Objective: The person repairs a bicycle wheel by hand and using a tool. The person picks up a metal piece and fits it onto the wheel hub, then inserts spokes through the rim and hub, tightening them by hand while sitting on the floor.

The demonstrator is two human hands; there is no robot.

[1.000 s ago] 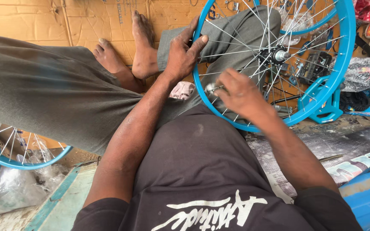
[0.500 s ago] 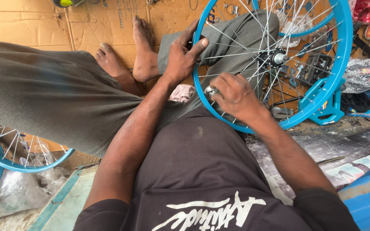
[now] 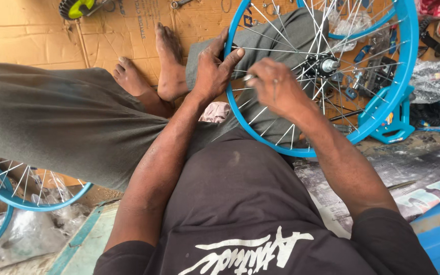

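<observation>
A blue bicycle wheel rim [image 3: 383, 114] with silver spokes and a black hub [image 3: 321, 65] rests over my lap, tilted toward me. My left hand [image 3: 212, 69] grips the rim's left side, fingers curled over it. My right hand [image 3: 273, 86] sits inside the wheel among the spokes, pinching a small silver tool [image 3: 249, 78] against a spoke near the rim. My bare feet [image 3: 151, 69] rest on flattened cardboard [image 3: 52, 30] ahead.
Another blue spoked wheel [image 3: 11, 193] lies at the lower left. A blue stand [image 3: 390, 122] holds the wheel's right edge. Small parts and plastic bags [image 3: 434, 76] crowd the right side. A yellow-green tool [image 3: 77, 7] lies at the top. A pink cloth [image 3: 215, 112] lies on my lap.
My right hand has moved up and leftward inside the wheel, from the lower rim toward my left hand. The left hand keeps its grip on the rim.
</observation>
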